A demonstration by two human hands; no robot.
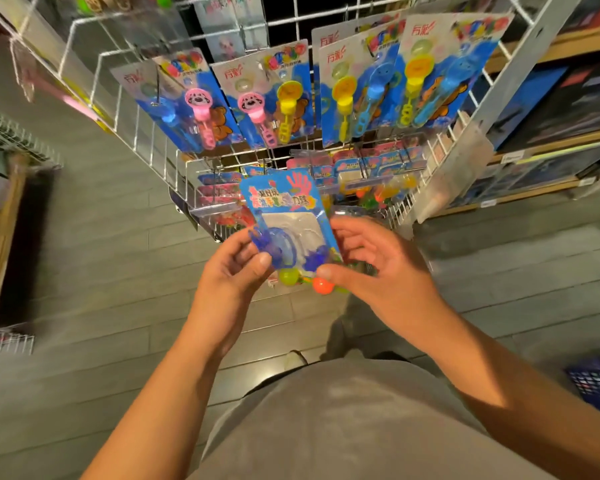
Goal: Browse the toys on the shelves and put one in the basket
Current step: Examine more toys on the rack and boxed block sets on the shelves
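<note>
Both hands pinch the toy pack (284, 220) upright near the rack: left hand (232, 271), right hand (378, 268). Basket (596, 382) sits low, near right, so right hand's closer.

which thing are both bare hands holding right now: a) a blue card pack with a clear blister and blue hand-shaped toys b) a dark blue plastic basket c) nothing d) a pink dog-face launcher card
a: the left hand and right hand pinch the blue card pack by its two lower sides, in front of the white wire rack.
</note>
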